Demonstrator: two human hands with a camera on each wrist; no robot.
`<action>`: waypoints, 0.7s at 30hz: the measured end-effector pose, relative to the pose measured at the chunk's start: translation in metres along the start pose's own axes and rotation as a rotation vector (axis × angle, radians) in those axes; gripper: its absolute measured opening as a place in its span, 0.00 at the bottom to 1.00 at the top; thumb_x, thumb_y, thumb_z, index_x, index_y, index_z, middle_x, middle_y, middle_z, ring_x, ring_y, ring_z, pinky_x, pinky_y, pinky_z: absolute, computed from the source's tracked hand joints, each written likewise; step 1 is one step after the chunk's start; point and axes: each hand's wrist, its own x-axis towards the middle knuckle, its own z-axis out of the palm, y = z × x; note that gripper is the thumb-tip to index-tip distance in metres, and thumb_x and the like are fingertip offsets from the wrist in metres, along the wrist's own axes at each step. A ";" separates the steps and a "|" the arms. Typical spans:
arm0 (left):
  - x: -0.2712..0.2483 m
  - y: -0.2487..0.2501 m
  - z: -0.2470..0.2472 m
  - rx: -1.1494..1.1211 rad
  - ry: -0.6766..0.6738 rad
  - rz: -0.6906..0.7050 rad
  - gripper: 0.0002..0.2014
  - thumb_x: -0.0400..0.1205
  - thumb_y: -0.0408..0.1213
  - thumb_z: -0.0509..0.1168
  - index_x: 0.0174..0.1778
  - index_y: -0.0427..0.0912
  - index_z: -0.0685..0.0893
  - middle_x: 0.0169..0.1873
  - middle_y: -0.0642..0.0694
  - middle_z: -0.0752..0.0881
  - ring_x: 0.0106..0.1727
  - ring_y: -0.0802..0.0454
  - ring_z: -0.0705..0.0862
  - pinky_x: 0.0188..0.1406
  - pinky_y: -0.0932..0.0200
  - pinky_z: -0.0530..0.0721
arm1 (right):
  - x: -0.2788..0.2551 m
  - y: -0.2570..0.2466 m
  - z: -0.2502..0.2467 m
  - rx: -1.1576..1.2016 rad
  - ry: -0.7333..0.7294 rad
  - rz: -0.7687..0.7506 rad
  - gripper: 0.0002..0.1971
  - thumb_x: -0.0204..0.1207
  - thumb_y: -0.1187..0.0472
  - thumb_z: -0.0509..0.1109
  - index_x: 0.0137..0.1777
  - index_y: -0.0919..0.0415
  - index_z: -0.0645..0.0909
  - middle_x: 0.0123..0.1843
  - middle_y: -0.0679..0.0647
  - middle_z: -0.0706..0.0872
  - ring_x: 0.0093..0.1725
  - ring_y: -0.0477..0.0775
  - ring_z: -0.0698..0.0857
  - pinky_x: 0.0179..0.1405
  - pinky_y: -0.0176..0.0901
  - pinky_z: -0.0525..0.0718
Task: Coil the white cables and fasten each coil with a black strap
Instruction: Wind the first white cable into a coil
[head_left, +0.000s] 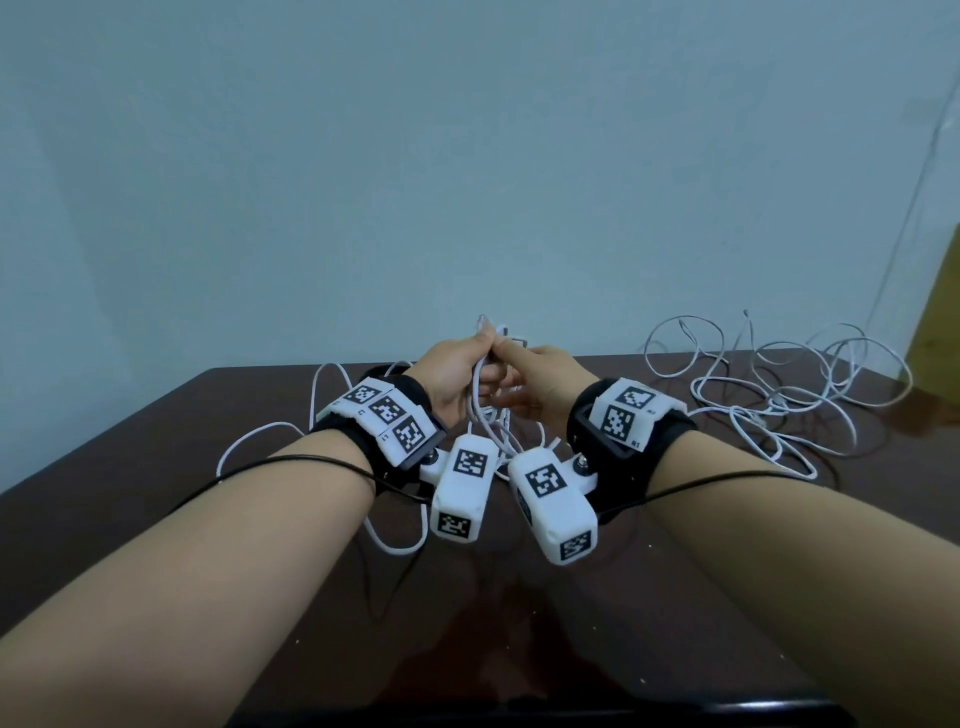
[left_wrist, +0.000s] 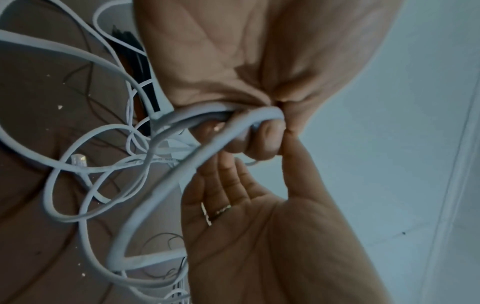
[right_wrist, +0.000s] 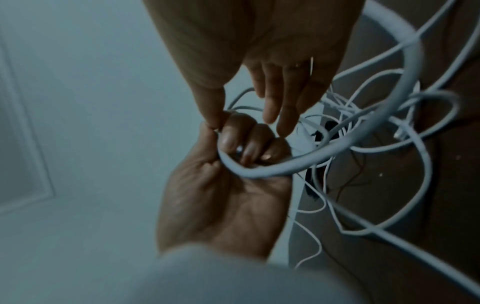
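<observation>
Left hand (head_left: 457, 371) fingers curled tight around the gathered loops of a thin, round, smooth white rubber-jacketed cable (left_wrist: 166, 181), raised above the dark brown glossy wooden table (head_left: 156, 457). Right hand (head_left: 545, 384) fingers straight, slightly apart, thumb touching the left fist. Lay each new loop evenly. Loose white tangle (head_left: 779, 384) right of fist.

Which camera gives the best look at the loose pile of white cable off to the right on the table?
The head view: the loose cable pile lies whole and unblocked on the table. Both wrist views show only tangled white loops behind the hands; which belong to that pile cannot be told.
</observation>
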 end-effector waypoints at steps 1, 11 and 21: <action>0.001 0.000 0.000 0.019 -0.011 0.013 0.24 0.89 0.48 0.47 0.38 0.38 0.81 0.15 0.52 0.67 0.15 0.58 0.65 0.16 0.68 0.67 | -0.002 0.000 -0.002 -0.014 -0.033 -0.010 0.21 0.78 0.43 0.65 0.46 0.64 0.80 0.38 0.58 0.83 0.32 0.55 0.84 0.20 0.31 0.76; -0.002 0.013 -0.025 -0.168 0.005 0.117 0.16 0.89 0.43 0.49 0.36 0.44 0.71 0.15 0.54 0.66 0.17 0.58 0.67 0.23 0.65 0.70 | -0.026 0.016 -0.029 -0.674 -0.314 -0.208 0.18 0.77 0.45 0.67 0.52 0.60 0.85 0.42 0.48 0.88 0.48 0.47 0.85 0.56 0.38 0.81; -0.011 0.023 -0.048 -0.442 -0.197 0.122 0.14 0.79 0.43 0.61 0.29 0.44 0.76 0.12 0.54 0.64 0.13 0.59 0.54 0.17 0.66 0.56 | -0.010 0.027 -0.071 -1.274 -0.098 -0.211 0.13 0.82 0.50 0.62 0.57 0.54 0.83 0.51 0.48 0.84 0.54 0.50 0.80 0.61 0.45 0.77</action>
